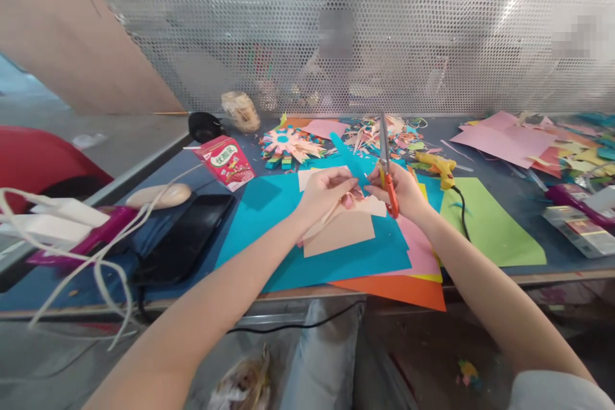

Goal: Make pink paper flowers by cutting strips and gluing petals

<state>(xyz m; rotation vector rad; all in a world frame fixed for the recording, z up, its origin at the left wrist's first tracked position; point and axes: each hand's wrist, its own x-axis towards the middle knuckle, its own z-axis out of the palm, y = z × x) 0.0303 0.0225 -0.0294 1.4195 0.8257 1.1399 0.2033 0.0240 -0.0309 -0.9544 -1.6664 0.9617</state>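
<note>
My left hand [329,191] is pinched at the lower end of a blue paper strip [346,157], which slants up and away to the left. A thin peach strip hangs below these fingers. My right hand [402,193] is closed around a pair of scissors [384,141] with orange handles, the blades pointing up. Its thumb and fingertip come close to the strip's lower end; whether they touch it I cannot tell. Beneath both hands lie peach paper pieces [341,237] on blue paper sheets [269,224]. Pink, yellow and orange sheets [398,288] show underneath.
A layered paper flower [283,141] and a heap of paper scraps [384,134] lie behind. To the right are a yellow glue gun [439,166] and green paper [494,230]. On the left sit a red carton [227,163], a black phone [187,237] and white cables [103,269].
</note>
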